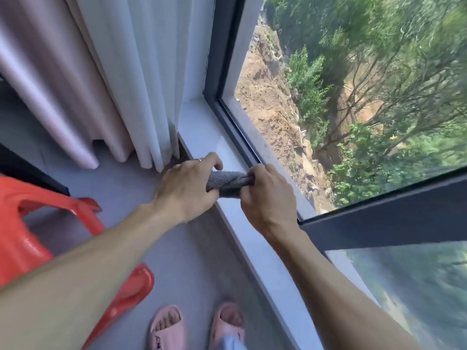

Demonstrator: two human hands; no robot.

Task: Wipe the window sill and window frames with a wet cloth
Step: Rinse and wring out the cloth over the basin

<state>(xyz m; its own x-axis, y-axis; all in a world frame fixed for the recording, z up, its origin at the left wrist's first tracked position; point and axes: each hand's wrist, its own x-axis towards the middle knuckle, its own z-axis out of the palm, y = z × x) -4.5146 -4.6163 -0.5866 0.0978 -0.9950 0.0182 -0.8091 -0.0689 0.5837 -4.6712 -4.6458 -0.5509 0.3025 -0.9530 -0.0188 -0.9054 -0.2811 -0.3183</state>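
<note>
While both hands grip the twisted grey terry cloth (pixel 228 184), left hand (pixel 185 186) and right hand (pixel 265 195) at opposite ends, the white window sill (pixel 202 125) lies directly beneath them.

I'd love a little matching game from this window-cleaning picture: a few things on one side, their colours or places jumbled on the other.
Things:
1. twisted towelling cloth
2. glossy plastic chair
3. soft foam slippers
4. long pleated curtain

Descriptions:
A. pink, on the feet
B. grey, gripped between both hands
C. white, hanging left of the window
D. red, at the left edge

Pairs: 1-B, 2-D, 3-A, 4-C
</note>
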